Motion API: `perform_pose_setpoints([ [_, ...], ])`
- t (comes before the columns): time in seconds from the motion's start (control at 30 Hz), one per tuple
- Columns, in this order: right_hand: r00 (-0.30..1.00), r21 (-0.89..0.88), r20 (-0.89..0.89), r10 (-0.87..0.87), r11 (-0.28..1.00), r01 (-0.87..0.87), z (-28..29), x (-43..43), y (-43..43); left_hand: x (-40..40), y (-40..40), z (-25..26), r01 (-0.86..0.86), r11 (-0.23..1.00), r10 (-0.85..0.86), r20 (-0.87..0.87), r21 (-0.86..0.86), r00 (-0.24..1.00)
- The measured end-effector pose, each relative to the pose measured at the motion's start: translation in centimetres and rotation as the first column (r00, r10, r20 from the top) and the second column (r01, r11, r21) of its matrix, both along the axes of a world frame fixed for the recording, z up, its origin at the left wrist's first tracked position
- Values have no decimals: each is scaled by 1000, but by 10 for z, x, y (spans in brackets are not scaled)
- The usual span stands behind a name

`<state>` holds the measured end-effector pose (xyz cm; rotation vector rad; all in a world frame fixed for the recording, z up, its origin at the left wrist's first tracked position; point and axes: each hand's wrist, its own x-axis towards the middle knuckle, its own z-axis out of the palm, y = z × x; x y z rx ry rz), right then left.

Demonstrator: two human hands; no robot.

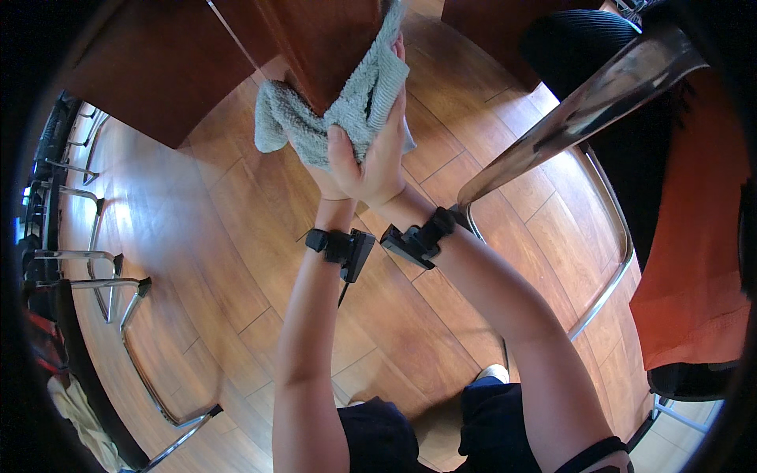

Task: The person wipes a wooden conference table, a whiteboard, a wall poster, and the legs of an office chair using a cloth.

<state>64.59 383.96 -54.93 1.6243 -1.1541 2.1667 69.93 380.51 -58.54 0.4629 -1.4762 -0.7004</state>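
A grey-green terry cloth [355,118] is bunched around the lower corner of a dark reddish-brown wooden piece [331,53], which looks like part of a table or desk. My right hand [381,154] grips the cloth from the right, thumb lying over its front and fingers mostly behind it. Below and to the left, my left hand [322,177] cups the cloth from underneath; its fingers are hidden by the fabric. The two hands touch near the wrists. Each wrist carries a black strap with a small box.
To the right, a shiny metal chair tube [550,118] slants close to my right forearm. Beyond it hangs an orange cloth [692,284] on a dark seat. Several chrome-legged chairs [127,301] line the left. A larger brown panel [159,77] stands upper left above the wood-look floor [248,236].
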Motion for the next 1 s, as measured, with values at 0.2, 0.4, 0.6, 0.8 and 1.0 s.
perform_pose_setpoints([
  [0.2,996,295,83,18,955,-42,-23,-1,13,7,12,-13,80,989,-72,-71,125,995],
  [0.4,992,572,108,62,812,-113,-33,-4,37,39,28,-47,-107,943,-11,353,314,936],
  [0.6,998,809,41,55,584,-65,-32,-12,46,33,51,-49,11,806,-276,360,592,891],
  [0.8,993,736,115,-3,672,-83,-3,1,56,36,60,-3,177,711,-374,152,681,915],
  [1.0,997,520,-55,-56,851,76,66,1,50,20,37,52,140,914,-190,97,381,977],
])
